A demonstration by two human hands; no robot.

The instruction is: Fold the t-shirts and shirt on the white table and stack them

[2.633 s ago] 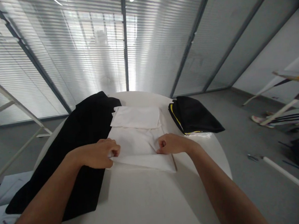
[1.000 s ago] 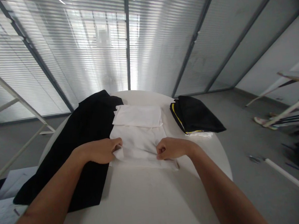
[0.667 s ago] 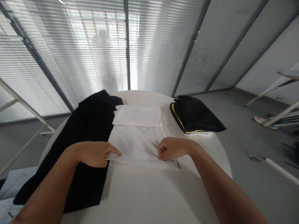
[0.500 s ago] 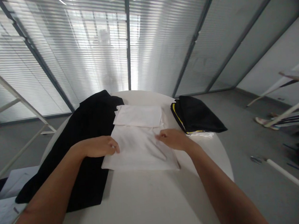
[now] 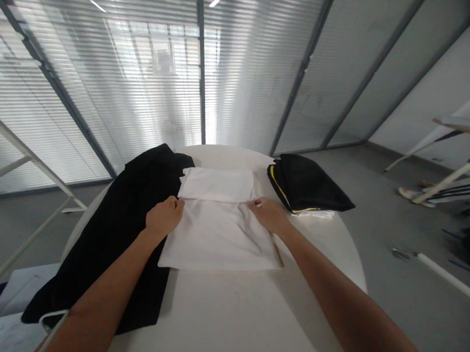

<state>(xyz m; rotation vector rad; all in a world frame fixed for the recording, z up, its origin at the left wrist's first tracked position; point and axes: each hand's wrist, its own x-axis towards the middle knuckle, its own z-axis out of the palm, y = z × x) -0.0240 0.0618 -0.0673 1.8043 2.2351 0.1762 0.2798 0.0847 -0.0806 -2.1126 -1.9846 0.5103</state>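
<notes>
A white cloth garment (image 5: 219, 239), perhaps a shirt, lies on the round white table (image 5: 230, 317) with its far part folded over towards me. My left hand (image 5: 165, 216) is closed at the left end of the folded flap, fingers pinched on the fabric. At the flap's right end, my right hand (image 5: 268, 215) pinches the cloth between thumb and fingers. Slight creases run across the lower, single part near my right hand. Just left of the white garment, a black garment (image 5: 121, 234) is spread out, partly under my left forearm.
A folded pile of dark clothes (image 5: 311, 183) with a yellow edge sits at the table's right. White metal frames (image 5: 25, 152) stand to the left, papers (image 5: 13, 334) at the lower left. A glass wall with blinds (image 5: 163, 95) rises behind; a person's foot (image 5: 415, 197) shows far right.
Both hands have moved away from me, from the middle of the white garment up to the ends of its folded flap, and now grip the cloth there.
</notes>
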